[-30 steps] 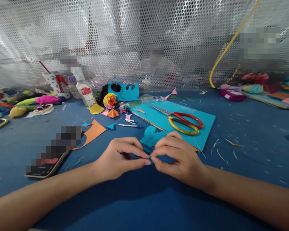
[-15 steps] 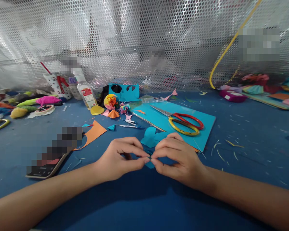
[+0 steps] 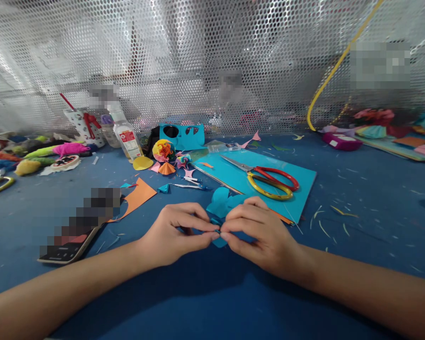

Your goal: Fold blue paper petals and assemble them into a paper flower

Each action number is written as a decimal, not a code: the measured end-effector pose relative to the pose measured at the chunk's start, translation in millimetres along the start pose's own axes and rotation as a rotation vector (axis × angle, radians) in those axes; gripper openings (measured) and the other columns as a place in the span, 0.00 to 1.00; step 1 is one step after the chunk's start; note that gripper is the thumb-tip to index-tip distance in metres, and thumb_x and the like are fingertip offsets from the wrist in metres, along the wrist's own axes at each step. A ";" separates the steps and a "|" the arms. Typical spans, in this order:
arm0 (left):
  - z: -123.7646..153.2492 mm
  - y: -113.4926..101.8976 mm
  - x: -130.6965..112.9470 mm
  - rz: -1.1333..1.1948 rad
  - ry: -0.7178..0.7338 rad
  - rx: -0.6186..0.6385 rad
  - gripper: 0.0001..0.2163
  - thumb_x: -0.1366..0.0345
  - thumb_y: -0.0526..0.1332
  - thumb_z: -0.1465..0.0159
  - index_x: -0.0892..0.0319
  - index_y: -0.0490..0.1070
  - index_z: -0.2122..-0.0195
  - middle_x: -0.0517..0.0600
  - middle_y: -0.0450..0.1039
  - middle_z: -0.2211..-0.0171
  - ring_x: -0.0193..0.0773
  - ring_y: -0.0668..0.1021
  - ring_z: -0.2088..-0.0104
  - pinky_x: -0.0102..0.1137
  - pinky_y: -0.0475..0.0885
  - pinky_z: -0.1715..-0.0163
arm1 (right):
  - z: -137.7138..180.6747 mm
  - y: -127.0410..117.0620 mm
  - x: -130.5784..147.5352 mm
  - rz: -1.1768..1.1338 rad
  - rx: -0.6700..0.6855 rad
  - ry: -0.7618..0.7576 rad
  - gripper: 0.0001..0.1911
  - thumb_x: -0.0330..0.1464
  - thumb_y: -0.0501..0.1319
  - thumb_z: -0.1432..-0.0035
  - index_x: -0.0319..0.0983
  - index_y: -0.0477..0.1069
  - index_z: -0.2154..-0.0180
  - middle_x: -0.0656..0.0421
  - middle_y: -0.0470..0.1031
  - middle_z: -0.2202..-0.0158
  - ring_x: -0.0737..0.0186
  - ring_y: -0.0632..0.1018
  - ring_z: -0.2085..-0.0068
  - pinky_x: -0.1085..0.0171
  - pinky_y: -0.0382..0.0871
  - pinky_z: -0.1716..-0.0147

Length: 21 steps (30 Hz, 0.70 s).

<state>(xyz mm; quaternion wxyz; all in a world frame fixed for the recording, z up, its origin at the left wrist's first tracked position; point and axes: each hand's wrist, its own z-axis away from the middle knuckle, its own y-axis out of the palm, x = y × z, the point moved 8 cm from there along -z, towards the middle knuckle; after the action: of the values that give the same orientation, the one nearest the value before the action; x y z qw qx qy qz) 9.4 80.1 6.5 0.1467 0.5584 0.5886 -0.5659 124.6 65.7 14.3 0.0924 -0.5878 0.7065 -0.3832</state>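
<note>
Between my two hands is a small piece of blue paper, pinched from both sides, its middle covered by my fingertips. My left hand is closed on its left edge with thumb and forefinger. From the right, my right hand pinches the same piece, the fingertips of both hands almost touching. Just behind them lies a blue paper flower shape, partly hidden by my right hand. Scissors with red and yellow handles rest on a stack of blue paper sheets beyond my right hand.
Left of me are a phone and an orange paper scrap. Farther back stand a glue bottle, a ruffled paper ball and a cup with a straw. A perforated metal screen rises behind the blue table.
Both hands stay pinched on the small paper piece and have shifted only very slightly. A little more of a blue paper edge shows above the left fingertips.
</note>
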 end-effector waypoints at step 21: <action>2.0 -1.6 -7.8 -0.039 -0.059 -0.052 0.02 0.68 0.66 0.49 0.61 0.77 0.75 0.48 0.71 0.76 0.28 0.71 0.77 0.21 0.66 0.80 | 2.0 5.1 2.6 -0.021 0.023 0.006 0.05 0.25 0.56 0.44 0.40 0.67 0.67 0.62 0.74 0.69 0.67 0.73 0.66 0.62 0.56 0.63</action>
<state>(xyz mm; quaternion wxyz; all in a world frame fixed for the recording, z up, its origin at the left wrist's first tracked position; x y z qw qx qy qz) 9.7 75.0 12.9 0.1673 0.5258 0.6093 -0.5694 121.1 62.6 10.4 0.0929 -0.5931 0.6961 -0.3938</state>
